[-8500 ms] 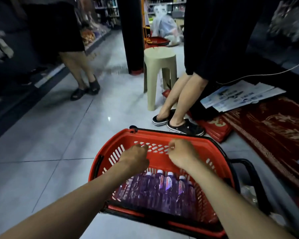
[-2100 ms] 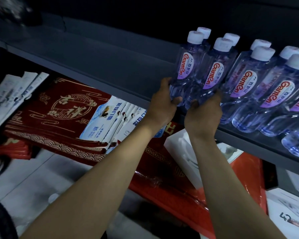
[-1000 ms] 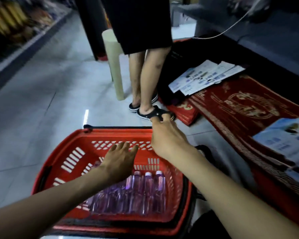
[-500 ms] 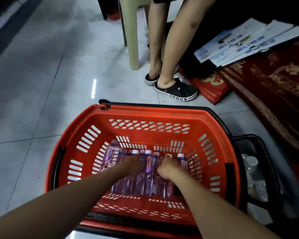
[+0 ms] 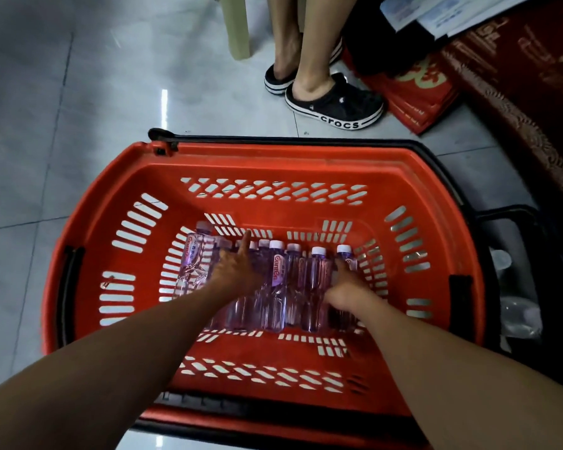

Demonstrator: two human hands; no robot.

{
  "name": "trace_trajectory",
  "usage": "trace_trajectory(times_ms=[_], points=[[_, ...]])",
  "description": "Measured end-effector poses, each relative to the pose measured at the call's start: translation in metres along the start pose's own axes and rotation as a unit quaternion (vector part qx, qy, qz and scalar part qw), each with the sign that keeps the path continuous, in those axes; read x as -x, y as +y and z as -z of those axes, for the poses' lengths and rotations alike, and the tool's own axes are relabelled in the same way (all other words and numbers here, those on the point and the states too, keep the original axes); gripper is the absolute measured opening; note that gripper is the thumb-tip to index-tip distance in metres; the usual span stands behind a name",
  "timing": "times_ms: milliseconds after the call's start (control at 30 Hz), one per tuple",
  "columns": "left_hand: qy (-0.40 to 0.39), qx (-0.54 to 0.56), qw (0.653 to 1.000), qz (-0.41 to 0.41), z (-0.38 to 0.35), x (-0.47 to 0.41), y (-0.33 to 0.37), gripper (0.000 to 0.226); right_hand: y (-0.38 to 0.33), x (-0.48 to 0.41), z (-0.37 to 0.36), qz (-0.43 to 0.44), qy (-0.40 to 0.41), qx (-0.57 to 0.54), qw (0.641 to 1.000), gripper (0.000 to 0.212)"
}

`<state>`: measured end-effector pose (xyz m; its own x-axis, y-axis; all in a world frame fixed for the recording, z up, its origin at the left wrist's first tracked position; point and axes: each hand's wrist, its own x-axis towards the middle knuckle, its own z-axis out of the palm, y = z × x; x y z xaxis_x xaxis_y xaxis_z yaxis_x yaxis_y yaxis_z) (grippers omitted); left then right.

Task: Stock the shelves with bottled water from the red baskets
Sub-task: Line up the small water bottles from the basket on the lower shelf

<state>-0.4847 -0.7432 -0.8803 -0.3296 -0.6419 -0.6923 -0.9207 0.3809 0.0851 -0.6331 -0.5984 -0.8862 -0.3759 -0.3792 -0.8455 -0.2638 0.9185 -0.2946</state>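
Observation:
A red basket [image 5: 117,190] stands on the tiled floor right below me. Several clear water bottles [image 5: 275,287] with white caps and pink labels lie side by side on its bottom, caps pointing away from me. My left hand [image 5: 238,271] lies on the left bottles of the row, its forefinger stretched out toward the caps. My right hand [image 5: 342,290] is at the right end of the row, with its fingers curled round the rightmost bottle [image 5: 346,258]. One bottle [image 5: 195,258] lies to the left of my left hand.
A person's legs in black clogs [image 5: 335,105] stand just beyond the basket, beside a beige stool leg [image 5: 238,27]. Red mats [image 5: 517,79] and leaflets [image 5: 436,11] lie at the right. A black container [image 5: 507,287] with more bottles sits against the basket's right side.
Since half a second ago my view has dropped closer to the basket. My hands have spread apart along the bottle row, the left toward the left bottles and the right to the right end.

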Motion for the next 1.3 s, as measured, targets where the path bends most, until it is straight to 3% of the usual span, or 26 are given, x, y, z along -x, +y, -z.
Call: trace_trajectory(times_ms=[200, 267, 433, 567, 700, 767, 900, 1000, 1100, 1133, 1300], points=[[-0.008, -0.007, 1.000, -0.025, 0.004, -0.014, 0.001, 0.086, -0.020, -0.005, -0.009, 0.101, -0.050, 0.039, 0.993, 0.104], [-0.001, -0.023, 1.000, -0.021, 0.000, -0.012, 0.000, 0.091, -0.033, -0.001, -0.022, 0.098, -0.061, 0.017, 0.993, 0.108], [0.033, 0.087, 0.996, -0.005, -0.002, 0.005, 0.000, 0.098, -0.042, 0.012, -0.081, 0.096, -0.013, -0.053, 0.994, 0.117], [0.033, 0.232, 0.972, -0.007, 0.003, 0.003, -0.017, 0.082, -0.046, 0.010, -0.084, 0.049, -0.004, -0.144, 0.988, 0.106], [-0.068, 0.251, 0.965, -0.036, 0.014, 0.011, -0.023, 0.034, -0.043, 0.014, -0.077, 0.003, -0.081, -0.196, 0.977, 0.095], [-0.108, 0.247, 0.962, -0.051, 0.013, 0.015, -0.026, 0.034, -0.038, 0.010, -0.076, -0.010, -0.089, -0.253, 0.963, 0.092], [-0.138, 0.302, 0.943, -0.019, 0.003, 0.022, -0.035, 0.074, -0.038, 0.000, -0.079, -0.014, -0.077, -0.321, 0.944, 0.082], [-0.137, 0.337, 0.932, 0.013, 0.004, 0.025, -0.040, 0.056, -0.039, -0.014, -0.085, -0.006, -0.097, -0.294, 0.951, 0.078], [-0.157, 0.394, 0.905, 0.032, 0.014, 0.029, -0.047, 0.047, -0.048, 0.001, -0.063, 0.010, -0.111, -0.286, 0.952, 0.050], [-0.163, 0.411, 0.896, 0.026, 0.018, 0.031, -0.048, 0.049, -0.050, 0.009, -0.054, 0.012, -0.113, -0.294, 0.949, 0.050], [-0.152, 0.453, 0.878, -0.011, 0.044, 0.043, -0.040, 0.049, -0.056, 0.035, -0.022, 0.052, -0.083, -0.308, 0.946, 0.098]])
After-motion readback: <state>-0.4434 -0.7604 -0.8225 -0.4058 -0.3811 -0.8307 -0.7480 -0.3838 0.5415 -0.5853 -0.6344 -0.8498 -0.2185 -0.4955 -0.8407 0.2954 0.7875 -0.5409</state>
